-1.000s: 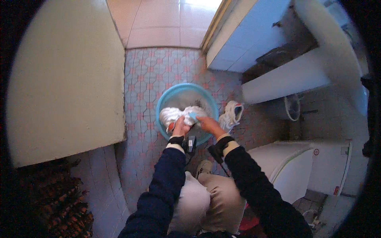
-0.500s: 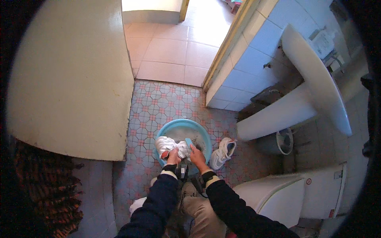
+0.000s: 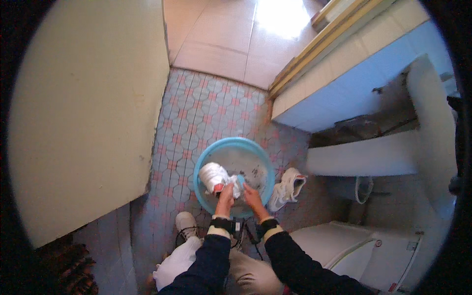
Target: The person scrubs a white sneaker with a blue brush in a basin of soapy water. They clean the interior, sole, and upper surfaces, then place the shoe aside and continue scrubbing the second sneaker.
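Observation:
A white shoe [image 3: 212, 176] with a red patch is held over a round light-blue basin [image 3: 235, 141], which contains cloudy, greyish water with dark specks. My left hand [image 3: 225, 197] is closed round the shoe near its red part. My right hand [image 3: 252, 197] grips a small light-blue brush [image 3: 240, 180], its end against the white part of the shoe between my hands. The brush's bristles are hidden. Beside the basin's right rim, another white shoe [image 3: 286, 189] stands on the patterned floor.
A white sink pedestal [image 3: 364, 153] stands at the right, with a bucket [image 3: 363, 189] below it. The white toilet [image 3: 359, 253] is at the lower right. A cream door [image 3: 88, 108] fills the left, and a doorway opens onto pink tiles [image 3: 211, 54] ahead. My own shoe [image 3: 186, 222] is near the basin.
The whole view has shifted and tilted, bringing the basin closer. The shoe has turned so its toe points more upward, and the brush now sits lower against it. Both hands keep their hold.

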Motion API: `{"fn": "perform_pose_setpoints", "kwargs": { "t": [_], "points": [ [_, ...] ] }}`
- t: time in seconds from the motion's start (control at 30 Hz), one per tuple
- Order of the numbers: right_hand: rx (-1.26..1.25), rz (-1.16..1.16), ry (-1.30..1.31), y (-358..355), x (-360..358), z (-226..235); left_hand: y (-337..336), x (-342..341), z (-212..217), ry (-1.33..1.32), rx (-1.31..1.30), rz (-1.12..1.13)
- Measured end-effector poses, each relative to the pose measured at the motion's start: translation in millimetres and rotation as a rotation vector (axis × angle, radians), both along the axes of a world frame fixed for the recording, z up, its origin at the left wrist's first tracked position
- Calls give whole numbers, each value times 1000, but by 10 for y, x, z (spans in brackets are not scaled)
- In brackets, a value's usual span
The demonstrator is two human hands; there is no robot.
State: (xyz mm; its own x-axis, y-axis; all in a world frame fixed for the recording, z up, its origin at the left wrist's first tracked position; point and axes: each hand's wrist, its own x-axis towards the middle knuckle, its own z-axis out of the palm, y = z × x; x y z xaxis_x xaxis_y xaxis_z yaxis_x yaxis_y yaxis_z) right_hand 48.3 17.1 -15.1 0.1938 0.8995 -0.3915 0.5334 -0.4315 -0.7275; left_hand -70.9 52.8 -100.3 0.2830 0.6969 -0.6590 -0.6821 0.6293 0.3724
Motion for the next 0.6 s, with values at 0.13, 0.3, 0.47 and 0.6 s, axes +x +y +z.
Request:
{"fn": "perform_pose_setpoints", "kwargs": {
  "t": [0.13,0.3,0.47,0.6],
  "points": [
    [-207,-46,-16,51,-20,146,75,-130,332,-176,-220,-91],
    [-214,7,-300,181,-133,277,176,-160,648,-145,-377,-16],
    [122,177,-371,184,-58,311,206,-134,722,-170,-318,44],
    [158,104,-301,190,65,383,217,-103,794,-226,-283,72]
  ]
}}
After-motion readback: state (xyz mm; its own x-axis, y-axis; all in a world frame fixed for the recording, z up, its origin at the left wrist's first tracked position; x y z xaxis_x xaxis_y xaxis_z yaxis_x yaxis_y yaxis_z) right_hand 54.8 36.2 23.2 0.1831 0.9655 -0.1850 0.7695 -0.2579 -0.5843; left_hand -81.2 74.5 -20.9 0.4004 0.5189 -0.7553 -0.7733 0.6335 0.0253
